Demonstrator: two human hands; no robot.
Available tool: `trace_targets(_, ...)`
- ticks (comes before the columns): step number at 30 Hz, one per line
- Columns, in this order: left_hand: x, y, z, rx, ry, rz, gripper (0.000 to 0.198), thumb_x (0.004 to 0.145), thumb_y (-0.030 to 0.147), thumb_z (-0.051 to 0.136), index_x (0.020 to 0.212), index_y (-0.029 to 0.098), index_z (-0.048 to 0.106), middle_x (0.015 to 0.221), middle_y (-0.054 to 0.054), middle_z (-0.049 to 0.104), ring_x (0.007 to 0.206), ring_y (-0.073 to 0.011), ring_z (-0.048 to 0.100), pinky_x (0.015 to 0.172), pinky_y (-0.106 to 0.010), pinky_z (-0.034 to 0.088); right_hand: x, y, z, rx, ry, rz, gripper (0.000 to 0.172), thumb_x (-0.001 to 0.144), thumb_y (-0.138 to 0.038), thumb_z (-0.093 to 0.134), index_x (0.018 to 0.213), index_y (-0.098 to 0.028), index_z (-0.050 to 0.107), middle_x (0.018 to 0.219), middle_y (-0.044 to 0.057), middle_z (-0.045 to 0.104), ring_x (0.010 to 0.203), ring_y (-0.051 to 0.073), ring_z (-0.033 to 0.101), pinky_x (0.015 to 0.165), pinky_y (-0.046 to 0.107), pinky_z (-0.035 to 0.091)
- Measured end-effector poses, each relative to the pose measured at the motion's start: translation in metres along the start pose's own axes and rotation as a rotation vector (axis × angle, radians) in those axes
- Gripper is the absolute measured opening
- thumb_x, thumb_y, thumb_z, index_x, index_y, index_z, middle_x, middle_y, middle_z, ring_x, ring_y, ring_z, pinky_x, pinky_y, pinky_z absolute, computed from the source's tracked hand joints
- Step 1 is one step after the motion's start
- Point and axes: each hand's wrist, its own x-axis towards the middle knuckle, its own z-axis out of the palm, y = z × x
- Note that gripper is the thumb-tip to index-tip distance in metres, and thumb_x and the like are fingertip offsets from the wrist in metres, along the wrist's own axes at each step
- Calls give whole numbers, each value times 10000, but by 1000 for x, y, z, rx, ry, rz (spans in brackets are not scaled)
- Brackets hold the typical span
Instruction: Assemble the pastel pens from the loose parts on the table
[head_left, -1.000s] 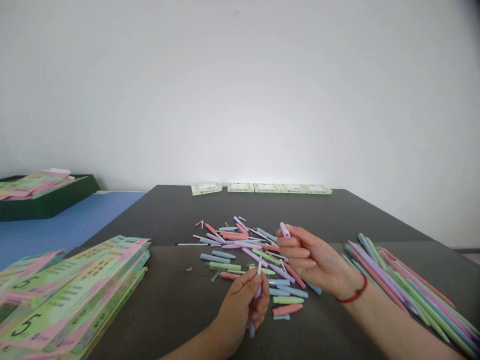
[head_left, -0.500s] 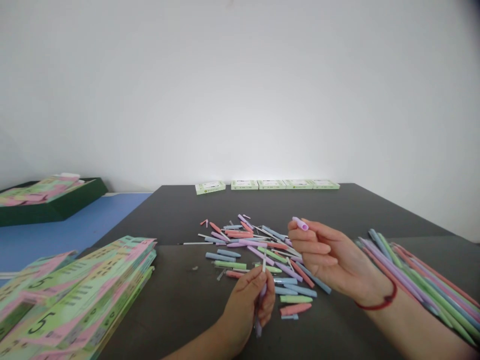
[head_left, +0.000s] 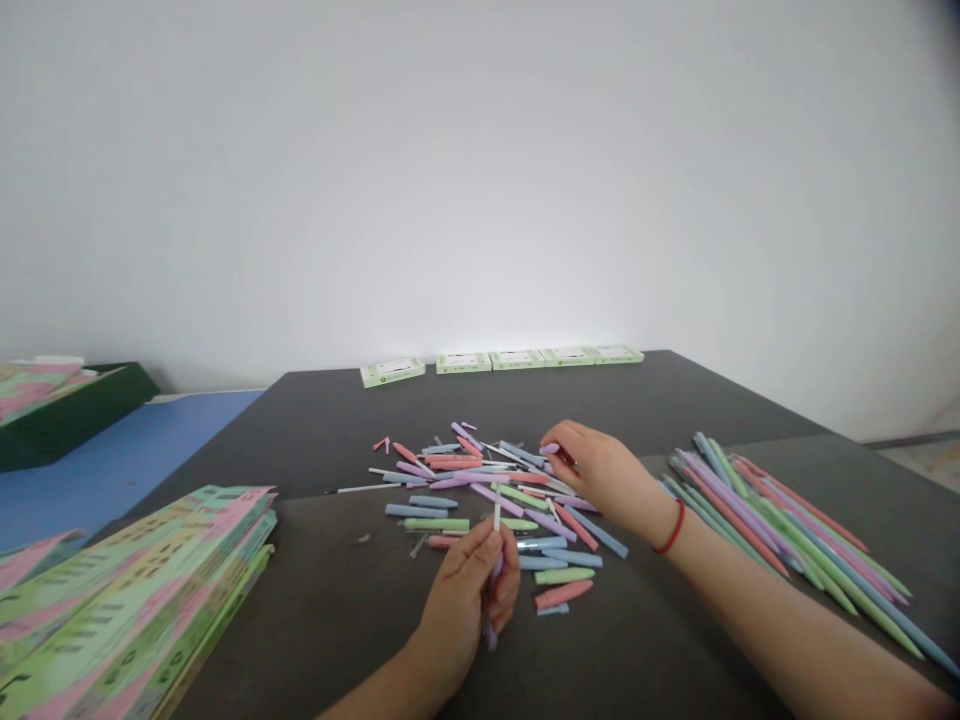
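Note:
My left hand (head_left: 472, 585) is closed around a purple pen barrel (head_left: 496, 565), held upright near the table's front. A white refill (head_left: 496, 508) sticks out of its top. Over the right side of a pile of loose pen parts (head_left: 480, 478), my right hand (head_left: 600, 472) is palm down, a red cord at its wrist. Its fingertips pinch a short purple pen tube (head_left: 551, 449), partly hidden by the fingers. Pink, blue, green and purple barrels, with thin white refills, lie scattered below and between the hands.
Long pens lie in a bundle (head_left: 795, 530) on the right. Printed green-and-pink cartons (head_left: 165, 590) are stacked at the left front. Several small pale boxes (head_left: 517, 360) line the table's far edge. A dark green tray (head_left: 82, 410) stands on a blue surface (head_left: 187, 430) at far left.
My right hand has turned from palm up to palm down and reached farther over the pile with the purple tube. My left hand keeps its hold. The view has shifted slightly rightward.

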Motion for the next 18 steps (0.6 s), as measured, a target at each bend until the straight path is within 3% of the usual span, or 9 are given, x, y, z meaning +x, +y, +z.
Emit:
trace_targets(6, 1, 0, 1, -14, 11, 4, 274, 899, 336, 491, 689, 159, 497, 473, 72, 383, 338, -40, 259, 314, -130, 250, 6, 2, -2, 39, -3, 40, 114, 845, -198, 481, 847, -184, 594, 732, 9, 592, 660, 153, 519, 635, 260, 367)
trace_targets(13, 1, 0, 1, -15, 10, 11, 276, 895, 353, 495, 698, 159, 503, 464, 75, 384, 337, -42, 255, 314, -133, 254, 7, 21, 3, 224, -111, 193, 109, 801, -194, 466, 730, -179, 547, 593, -39, 529, 535, 117, 477, 505, 222, 350)
trace_targets(18, -2, 1, 0, 20, 12, -8, 284, 889, 361, 510, 688, 161, 497, 468, 77, 380, 343, -40, 255, 324, -135, 245, 1, -4, -1, 437, -279, 199, 198, 876, -280, 424, 784, -176, 565, 575, -48, 533, 449, 92, 468, 451, 205, 377)
